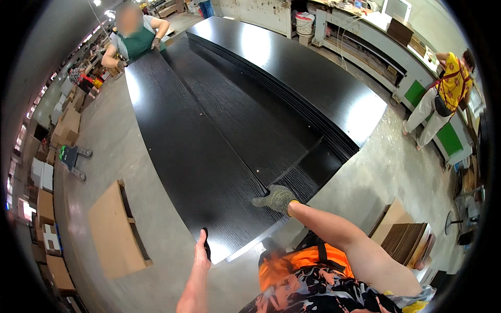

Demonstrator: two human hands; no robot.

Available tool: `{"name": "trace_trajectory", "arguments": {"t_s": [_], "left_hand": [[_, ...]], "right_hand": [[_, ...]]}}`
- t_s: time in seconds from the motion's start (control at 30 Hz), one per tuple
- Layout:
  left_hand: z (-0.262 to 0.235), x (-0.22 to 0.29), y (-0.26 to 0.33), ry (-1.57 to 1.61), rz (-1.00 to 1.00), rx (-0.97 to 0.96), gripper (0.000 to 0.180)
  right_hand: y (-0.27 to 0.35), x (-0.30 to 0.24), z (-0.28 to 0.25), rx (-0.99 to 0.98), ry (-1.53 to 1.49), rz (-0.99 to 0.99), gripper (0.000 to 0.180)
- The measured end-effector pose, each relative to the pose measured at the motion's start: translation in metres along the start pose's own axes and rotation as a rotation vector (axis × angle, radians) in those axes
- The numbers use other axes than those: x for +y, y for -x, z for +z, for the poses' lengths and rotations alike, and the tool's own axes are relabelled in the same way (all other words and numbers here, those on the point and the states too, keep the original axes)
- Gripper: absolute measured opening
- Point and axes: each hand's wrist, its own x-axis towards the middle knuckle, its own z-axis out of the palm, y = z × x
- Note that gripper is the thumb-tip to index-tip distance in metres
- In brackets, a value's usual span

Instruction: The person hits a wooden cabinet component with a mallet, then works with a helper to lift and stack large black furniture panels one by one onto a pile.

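A long black wood-grain panel point(177, 141) lies on a stack of similar black panels. My left hand point(202, 250) is bare and grips the near left edge of this panel. My right hand point(275, 198), in a grey-green work glove, rests flat on the panel's near end with fingers spread. At the far end a person in a green shirt point(136, 39) holds the same panel with gloved hands. A taller stack of black panels point(292, 73) sits to the right.
A brown board assembly point(112, 229) lies on the concrete floor at left. Cardboard boxes point(65, 128) line the left wall. Brown boards point(407, 240) are stacked at lower right. A person in a yellow shirt point(443, 96) stands at a green-and-white machine point(417, 88).
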Motion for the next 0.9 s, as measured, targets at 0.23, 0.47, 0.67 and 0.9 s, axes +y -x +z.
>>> {"name": "trace_trajectory", "arguments": {"t_s": [0.23, 0.47, 0.67, 0.9], "left_hand": [[-0.005, 0.018, 0.025, -0.169, 0.206, 0.232, 0.081], [-0.037, 0.072, 0.086, -0.344, 0.247, 0.254, 0.07], [-0.057, 0.095, 0.092, -0.289, 0.244, 0.233, 0.049], [0.082, 0.079, 0.084, -0.162, 0.325, 0.001, 0.063]], "right_hand": [[-0.005, 0.009, 0.014, -0.048, -0.147, -0.147, 0.104], [0.012, -0.014, 0.085, -0.301, -0.942, -0.315, 0.086], [0.046, -0.031, 0.069, -0.281, -0.548, -0.295, 0.07], [0.04, -0.002, -0.077, -0.108, -0.257, -0.4, 0.079]]}}
